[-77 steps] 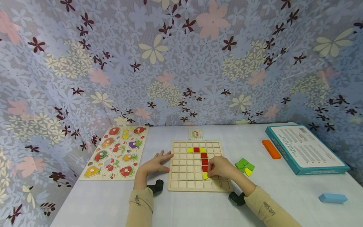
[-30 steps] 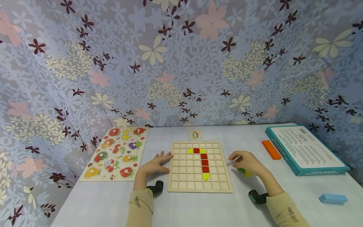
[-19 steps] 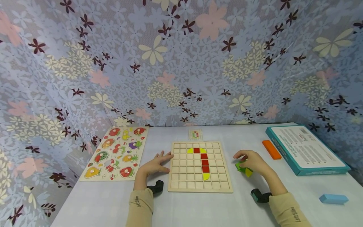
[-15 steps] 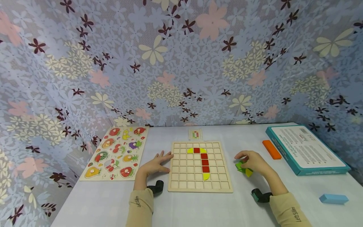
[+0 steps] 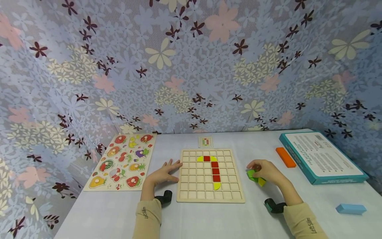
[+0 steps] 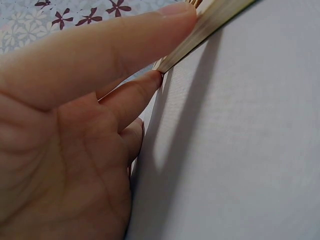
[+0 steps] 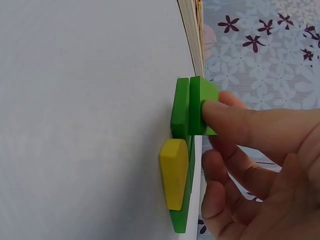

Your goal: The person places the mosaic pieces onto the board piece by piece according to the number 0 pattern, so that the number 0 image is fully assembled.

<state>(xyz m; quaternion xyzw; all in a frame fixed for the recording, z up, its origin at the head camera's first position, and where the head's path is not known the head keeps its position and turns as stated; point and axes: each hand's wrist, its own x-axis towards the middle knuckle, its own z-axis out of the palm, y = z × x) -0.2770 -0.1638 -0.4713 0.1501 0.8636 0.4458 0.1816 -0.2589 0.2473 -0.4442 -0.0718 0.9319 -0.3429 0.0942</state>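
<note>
A wooden grid board (image 5: pixel 209 194) lies at the table's middle, with a column of red squares (image 5: pixel 215 171) and yellow curved pieces (image 5: pixel 217 186) set in it. My left hand (image 5: pixel 167 171) rests flat on the table, its straight fingers (image 6: pixel 130 45) touching the board's left edge (image 6: pixel 210 25). Right of the board, my right hand (image 5: pixel 256 167) sits on a small pile of green pieces (image 5: pixel 252 176). Its thumb (image 7: pixel 235 120) and curled fingers pinch the top green piece (image 7: pixel 202 92), raised off the green one below (image 7: pixel 180 115). A yellow piece (image 7: pixel 175 172) lies beside them.
A fruit peg puzzle (image 5: pixel 122 161) lies to the left and a small pattern card (image 5: pixel 206 141) behind the board. An orange block (image 5: pixel 285 157), a teal box (image 5: pixel 320 156) and a blue block (image 5: pixel 350 208) are at the right. Floral cloth walls the table in.
My right hand left the board, with a yellow piece now set under the red column. It moved right to the green pieces and pinched one. The left hand stayed put.
</note>
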